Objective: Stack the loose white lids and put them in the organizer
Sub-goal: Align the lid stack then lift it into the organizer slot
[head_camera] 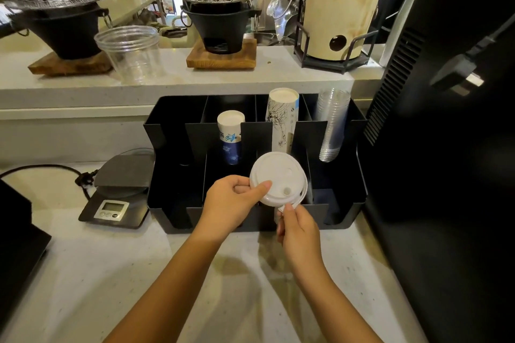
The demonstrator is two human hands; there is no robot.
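Note:
A stack of white lids (278, 177) is held tilted over the front middle of the black organizer (172, 203). My left hand (234, 203) grips the stack's left rim, thumb on top. From below, my right hand (298, 227) pinches the stack's lower right edge. The lids hover above a front compartment, in front of the tall white paper cup stack (282, 117). How many lids are in the stack is hidden.
The organizer also holds a shorter blue-printed cup stack (230, 136) and clear plastic cups (333, 122). A digital scale (117, 192) with a cable sits to its left. A black machine (446, 147) stands at the right. Stoves and a clear cup (131, 53) line the raised ledge.

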